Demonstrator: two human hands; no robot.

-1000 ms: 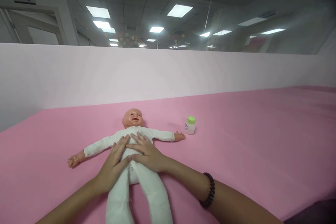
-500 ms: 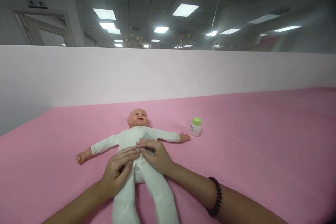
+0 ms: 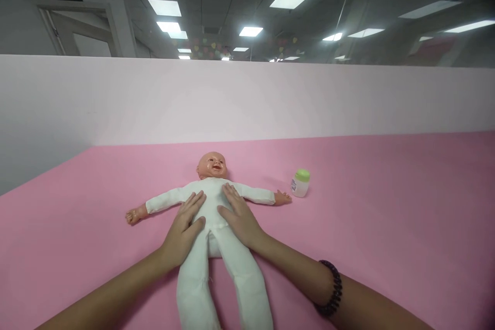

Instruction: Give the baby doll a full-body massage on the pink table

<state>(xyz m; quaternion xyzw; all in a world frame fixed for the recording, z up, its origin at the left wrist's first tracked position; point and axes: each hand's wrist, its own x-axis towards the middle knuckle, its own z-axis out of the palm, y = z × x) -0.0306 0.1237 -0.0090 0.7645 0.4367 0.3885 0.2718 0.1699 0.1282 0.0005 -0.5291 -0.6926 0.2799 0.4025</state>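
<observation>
A baby doll (image 3: 213, 201) with a white cloth body lies on its back, head away from me and arms spread wide. My left hand (image 3: 185, 229) rests flat along the left side of its torso, thumb apart from the fingers. On the other side of the torso lies my right hand (image 3: 240, 216), also flat, its fingertips up near the doll's chest. Neither hand grips anything. Between the two hands a strip of the white belly shows.
A small clear jar with a green lid (image 3: 300, 183) stands just beyond the doll's hand on the right. The pink padded surface (image 3: 367, 216) ends at a low white wall (image 3: 247, 100), with glass above it. My right wrist wears a dark coiled band (image 3: 333, 289).
My hands have moved apart from the middle of the belly to its two sides and up towards the chest, and the fingers have spread. The view has shifted slightly.
</observation>
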